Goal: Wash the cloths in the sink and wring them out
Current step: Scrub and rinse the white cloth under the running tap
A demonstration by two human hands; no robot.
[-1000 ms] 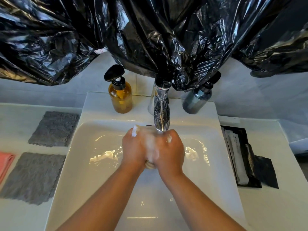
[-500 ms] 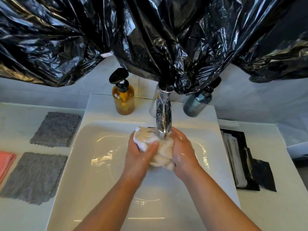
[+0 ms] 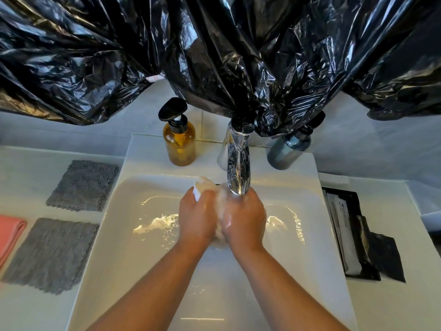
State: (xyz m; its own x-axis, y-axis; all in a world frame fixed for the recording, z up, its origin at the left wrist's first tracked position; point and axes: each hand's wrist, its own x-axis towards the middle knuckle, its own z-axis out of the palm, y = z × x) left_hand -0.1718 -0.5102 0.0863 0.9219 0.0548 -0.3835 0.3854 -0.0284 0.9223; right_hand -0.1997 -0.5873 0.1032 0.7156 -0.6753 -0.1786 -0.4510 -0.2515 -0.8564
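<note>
Head view showed left hand (image 3: pixel 196 218) and right hand (image 3: pixel 243 220) clenched round a sudsy cream-white bunched cloth (image 3: pixel 205 185) under the chrome tap (image 3: pixel 237 168) over the white ceramic sink (image 3: pixel 143 259); mid-wash by my read, wringing not yet done, with two grey fluffy cloths (image 3: pixel 83 185) and a folded pink cloth (image 3: pixel 10 232) waiting on the counter.
</note>
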